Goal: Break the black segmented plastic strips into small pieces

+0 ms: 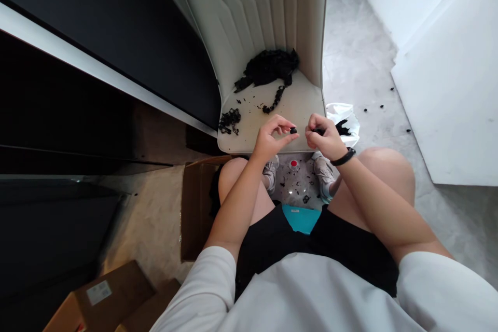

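Between thumb and fingertips, my left hand (273,136) pinches a small round black piece (293,130). Close by on the right, my right hand (323,135) is closed around another black piece (319,130), mostly covered by the fingers. Both hands are above the front edge of a cream chair seat (252,135). A heap of black, ragged material (268,67) lies at the back of the seat, and a twisted black strand (278,97) trails forward from it. Toward the seat's left edge sits a small pile of black curled scraps (230,121).
A clear bottle with a red cap (294,165) stands on the floor between my feet, among black scraps. Right of the chair is a white plastic bag (352,127) with black material. Cardboard boxes (112,290) are at left, a white panel (451,88) at right.
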Tool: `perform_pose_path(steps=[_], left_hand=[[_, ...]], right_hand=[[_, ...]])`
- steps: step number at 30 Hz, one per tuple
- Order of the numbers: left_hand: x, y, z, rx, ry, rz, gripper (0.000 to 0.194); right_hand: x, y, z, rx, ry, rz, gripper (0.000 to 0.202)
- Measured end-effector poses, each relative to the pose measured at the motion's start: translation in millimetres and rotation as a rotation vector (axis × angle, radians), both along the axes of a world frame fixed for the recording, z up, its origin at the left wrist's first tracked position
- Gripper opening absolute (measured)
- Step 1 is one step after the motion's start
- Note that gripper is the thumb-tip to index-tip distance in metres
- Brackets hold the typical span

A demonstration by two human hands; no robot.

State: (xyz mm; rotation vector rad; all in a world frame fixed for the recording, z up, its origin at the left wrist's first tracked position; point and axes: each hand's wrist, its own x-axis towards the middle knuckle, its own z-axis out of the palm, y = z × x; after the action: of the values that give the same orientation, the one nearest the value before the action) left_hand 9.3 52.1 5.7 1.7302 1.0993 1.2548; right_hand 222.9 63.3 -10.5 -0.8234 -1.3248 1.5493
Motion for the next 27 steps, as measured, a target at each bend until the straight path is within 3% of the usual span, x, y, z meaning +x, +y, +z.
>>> perform_pose_path(steps=[3, 8, 11, 14, 19, 22, 24, 27], left_hand=[[-1, -1, 1.3, 0.087, 0.118, 0.039, 0.045], [-1, -4, 0.2, 0.132, 0.205, 0.017, 0.032], [-1, -2, -4.8, 0.17, 0.196, 0.04, 0.042], [-1, 0, -11.3, 0.196, 0.192, 0.076, 0.065], [0, 2, -15.0, 0.214, 0.19, 0.068, 0.054], [2, 1, -11.4, 0.185, 0.203, 0.066, 0.048], [4, 0, -8.4, 0.145, 0.216, 0.054, 0.041], [8, -1, -7.2, 0.062, 0.238, 0.011, 0.032]], right_hand=[[-2, -3, 2.0, 0.007, -0.061, 0.065, 0.038], [-7, -3, 7.4, 0.228, -0.248, -0.025, 0.057], [1, 0, 10.5, 0.295, -0.292, -0.074, 0.057], [25, 9, 12.9, 0.392, -0.4, -0.238, 0.051], [85, 36, 9.6, 0.386, -0.687, -0.634, 0.034], [108, 47, 3.0, 0.337, -0.74, -0.785, 0.025], [111, 49, -1.8, 0.305, -0.688, -0.774, 0.021], [96, 45, -7.6, 0.278, -0.567, -0.585, 0.021]])
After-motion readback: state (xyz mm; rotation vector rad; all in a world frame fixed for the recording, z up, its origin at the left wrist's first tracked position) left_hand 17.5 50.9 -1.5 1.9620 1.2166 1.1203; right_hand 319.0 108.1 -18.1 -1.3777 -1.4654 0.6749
